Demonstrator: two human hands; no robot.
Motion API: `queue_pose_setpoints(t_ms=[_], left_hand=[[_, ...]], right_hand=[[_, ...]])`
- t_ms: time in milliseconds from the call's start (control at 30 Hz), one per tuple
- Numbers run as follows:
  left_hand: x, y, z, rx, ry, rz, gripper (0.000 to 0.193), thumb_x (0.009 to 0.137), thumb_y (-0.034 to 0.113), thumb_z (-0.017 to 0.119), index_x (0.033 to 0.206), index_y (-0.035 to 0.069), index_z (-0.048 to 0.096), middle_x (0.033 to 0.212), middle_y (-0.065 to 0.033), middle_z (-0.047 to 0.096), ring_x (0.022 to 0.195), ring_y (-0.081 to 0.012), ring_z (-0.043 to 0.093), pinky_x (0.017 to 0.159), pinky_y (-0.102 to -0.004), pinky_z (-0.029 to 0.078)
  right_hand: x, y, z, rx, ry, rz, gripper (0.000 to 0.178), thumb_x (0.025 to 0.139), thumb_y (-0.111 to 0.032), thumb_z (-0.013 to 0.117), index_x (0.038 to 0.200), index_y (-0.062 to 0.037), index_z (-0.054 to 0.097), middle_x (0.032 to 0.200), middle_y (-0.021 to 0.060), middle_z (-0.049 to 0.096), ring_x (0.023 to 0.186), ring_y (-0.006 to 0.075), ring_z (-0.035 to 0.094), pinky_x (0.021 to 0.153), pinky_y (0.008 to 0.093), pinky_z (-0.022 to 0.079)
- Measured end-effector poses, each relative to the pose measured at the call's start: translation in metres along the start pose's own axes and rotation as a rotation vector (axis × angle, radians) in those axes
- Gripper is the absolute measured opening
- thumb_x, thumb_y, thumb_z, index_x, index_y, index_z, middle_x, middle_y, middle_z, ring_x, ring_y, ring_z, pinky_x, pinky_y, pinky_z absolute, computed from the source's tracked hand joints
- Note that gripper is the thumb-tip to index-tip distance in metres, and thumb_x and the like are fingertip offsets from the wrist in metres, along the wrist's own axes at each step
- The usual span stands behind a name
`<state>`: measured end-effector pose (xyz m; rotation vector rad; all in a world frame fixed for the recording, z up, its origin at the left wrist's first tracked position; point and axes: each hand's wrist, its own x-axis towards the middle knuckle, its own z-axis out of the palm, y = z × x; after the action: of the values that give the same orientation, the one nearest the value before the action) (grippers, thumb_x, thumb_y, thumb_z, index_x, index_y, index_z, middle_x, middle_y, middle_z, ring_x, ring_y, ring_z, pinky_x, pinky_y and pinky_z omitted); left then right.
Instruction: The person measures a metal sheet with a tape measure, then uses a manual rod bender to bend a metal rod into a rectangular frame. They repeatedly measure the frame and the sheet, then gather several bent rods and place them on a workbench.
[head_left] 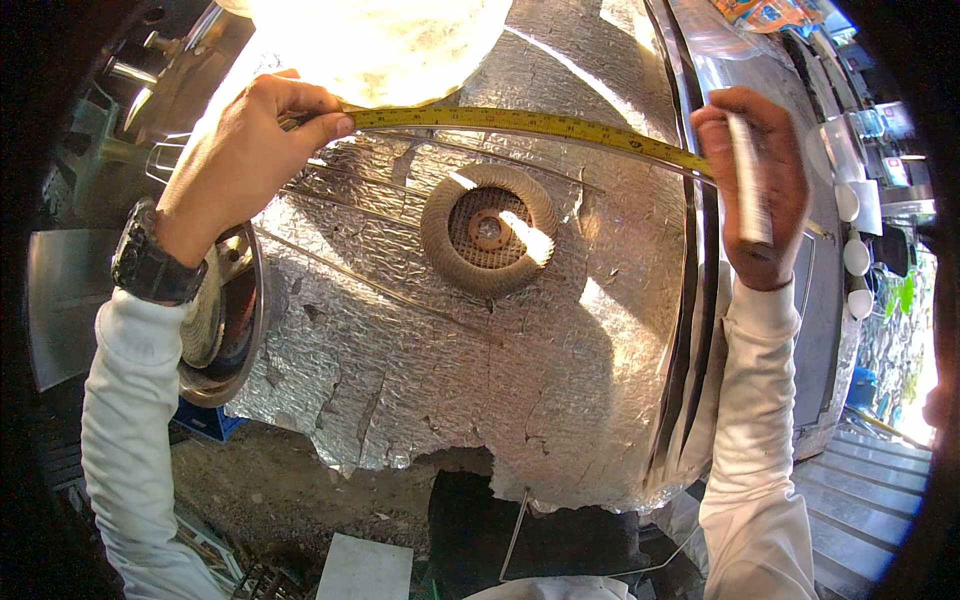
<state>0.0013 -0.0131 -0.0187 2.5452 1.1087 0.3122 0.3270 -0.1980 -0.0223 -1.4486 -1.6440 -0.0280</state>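
Note:
A yellow tape measure blade (490, 118) runs across the far part of a foil-covered surface (400, 370), slightly bowed. My left hand (262, 135) pinches its left end between thumb and fingers, a black watch on that wrist. At the right, my right hand (765, 190) is closed around a pale, motion-blurred object that looks like the tape's case, with the blade reaching that hand. Below the blade lies a ring-shaped brown piece (440, 235) with a ribbed rim, a mesh middle and a small round hub. Neither hand touches it.
Thin metal rods (370, 280) lie on the foil, left of and behind the ring. A metal bowl (262, 330) with things inside stands at the left. A large sunlit round sheet (400, 50) is at the far side. Dark strips (690, 330) run along the right; the foil's near edge is torn.

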Motion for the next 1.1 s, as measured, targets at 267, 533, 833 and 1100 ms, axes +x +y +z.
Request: queue_pose_setpoints(t_ms=[267,533,833,1100], left_hand=[[0.003,-0.004,-0.003,0.017,-0.015,0.013,0.025,0.088,0.025,0.072,0.096,0.001,0.073,0.091,-0.0103,0.068,0.085,-0.0226,0.067,0.079,-0.0323,0.051],[0.004,-0.007,0.000,0.026,-0.017,0.039,0.027,0.087,0.027,0.073,0.097,0.002,0.074,0.090,-0.0108,0.068,0.086,-0.0227,0.067,0.081,-0.0333,0.050],[0.006,-0.011,-0.001,-0.007,-0.033,0.057,0.026,0.087,0.027,0.073,0.097,0.002,0.074,0.089,-0.0105,0.067,0.085,-0.0228,0.065,0.081,-0.0328,0.050],[0.006,-0.006,-0.002,0.016,-0.038,0.031,0.028,0.087,0.028,0.073,0.098,0.003,0.074,0.092,-0.0109,0.066,0.087,-0.0228,0.065,0.081,-0.0334,0.049]], right_hand=[[-0.007,-0.033,0.028,0.494,-0.198,0.260,0.017,0.091,-0.009,0.062,0.107,-0.0026,0.061,0.087,0.0035,0.064,0.079,0.0101,0.061,0.073,0.0253,0.050],[-0.014,-0.030,0.029,0.354,-0.261,0.295,0.016,0.089,-0.007,0.063,0.104,-0.0017,0.059,0.082,0.0040,0.065,0.074,0.0072,0.060,0.068,0.0244,0.050],[-0.014,-0.030,0.031,0.362,-0.284,0.297,0.015,0.089,-0.006,0.063,0.102,-0.0012,0.058,0.080,0.0053,0.067,0.071,0.0089,0.063,0.066,0.0250,0.051],[-0.014,-0.028,0.031,0.329,-0.289,0.277,0.014,0.090,-0.007,0.063,0.101,-0.0016,0.059,0.077,0.0040,0.066,0.070,0.0080,0.061,0.065,0.0244,0.050]])
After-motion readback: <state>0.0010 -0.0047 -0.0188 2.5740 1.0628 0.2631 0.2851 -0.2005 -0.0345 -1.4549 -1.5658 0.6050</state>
